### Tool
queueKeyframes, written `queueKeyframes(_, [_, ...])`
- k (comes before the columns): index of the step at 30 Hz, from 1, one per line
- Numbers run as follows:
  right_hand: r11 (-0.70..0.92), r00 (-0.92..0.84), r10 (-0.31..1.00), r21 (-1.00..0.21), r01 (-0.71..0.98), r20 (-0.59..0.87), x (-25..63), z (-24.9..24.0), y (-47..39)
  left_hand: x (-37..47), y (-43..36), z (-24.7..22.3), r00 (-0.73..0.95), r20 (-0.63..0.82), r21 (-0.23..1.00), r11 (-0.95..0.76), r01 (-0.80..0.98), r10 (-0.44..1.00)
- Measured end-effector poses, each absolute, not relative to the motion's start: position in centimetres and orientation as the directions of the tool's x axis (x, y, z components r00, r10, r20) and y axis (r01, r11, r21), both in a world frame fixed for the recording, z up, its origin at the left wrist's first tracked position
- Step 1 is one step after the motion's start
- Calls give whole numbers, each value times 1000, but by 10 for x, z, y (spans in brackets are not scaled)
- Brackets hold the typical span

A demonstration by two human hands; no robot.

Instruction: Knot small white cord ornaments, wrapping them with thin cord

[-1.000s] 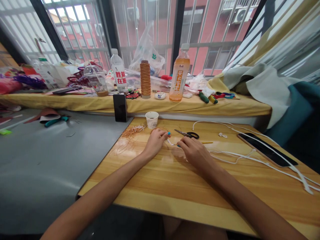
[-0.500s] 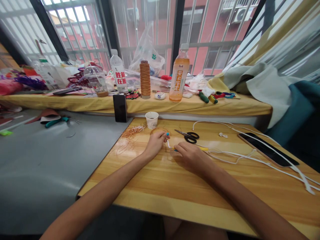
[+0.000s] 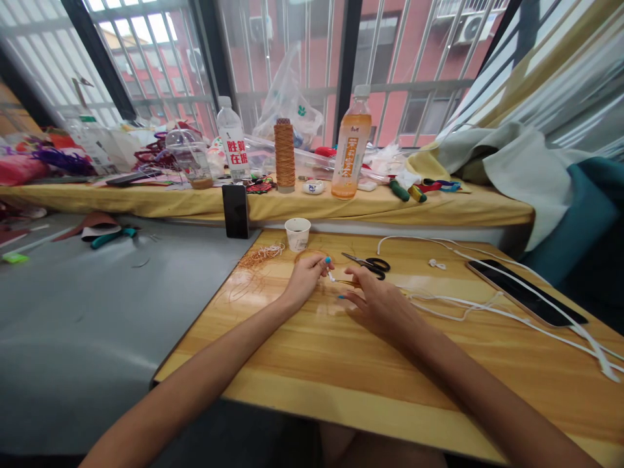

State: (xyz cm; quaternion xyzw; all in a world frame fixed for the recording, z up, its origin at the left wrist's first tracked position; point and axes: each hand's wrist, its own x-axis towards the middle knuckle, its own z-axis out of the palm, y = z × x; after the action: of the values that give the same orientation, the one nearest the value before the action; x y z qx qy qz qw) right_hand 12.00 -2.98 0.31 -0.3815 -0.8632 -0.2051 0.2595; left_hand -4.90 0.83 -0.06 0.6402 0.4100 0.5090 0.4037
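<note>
My left hand (image 3: 306, 276) is closed in a pinch on a short piece of white cord (image 3: 331, 275), whose end sticks out below the blue-nailed thumb. My right hand (image 3: 377, 299) holds a thin gold-coloured crochet hook (image 3: 347, 283). Its tip meets the white cord, and the handle is hidden by the hand. The right thumb is held a little apart, below the shaft. Black-handled scissors (image 3: 376, 265) lie just beyond the right hand. A loose bundle of thin orange thread (image 3: 256, 259) rests left of my left hand.
A paper cup (image 3: 298, 235) stands behind my left hand. White cords (image 3: 468, 300) run across the table's right side, over a phone (image 3: 524, 292). Another phone (image 3: 236, 211) leans upright against the ledge, which carries a thread spool (image 3: 285, 156) and a tea bottle (image 3: 351, 146).
My right thumb has moved away from the fingers and the hook's shaft now shows. The yellow handle end seen behind the right hand is now hidden. My left hand keeps its pinch.
</note>
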Motion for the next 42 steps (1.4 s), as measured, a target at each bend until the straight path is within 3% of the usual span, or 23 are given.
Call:
queueKeyframes(5, [647,-637,474,250,720,608,124,1,-27,-49,9,-1,159,347,926,-365,100,924])
queueKeyframes(13, [681,-682,440,278,678,585,127,8,-27,-48,6,-1,212,395,899,-424,114,894])
queueKeyframes(25, [714,-653,525,135,687,546,123,5,-28,-50,6,-1,248,387,891,-429,148,888])
queueKeyframes(29, [722,-657,500,147,676,564,124,5,-27,-49,5,0,251,380,895,-422,145,890])
queueKeyframes(34, [602,-582,584,179,778,565,121,6,-29,-48,6,-1,248,383,889,-428,164,890])
queueKeyframes(39, [671,-585,513,133,730,628,120,2,-29,-49,5,-1,255,374,885,-426,188,891])
queueKeyframes(42, [676,-596,466,172,717,654,123,-1,-26,-49,4,1,261,369,881,-425,207,892])
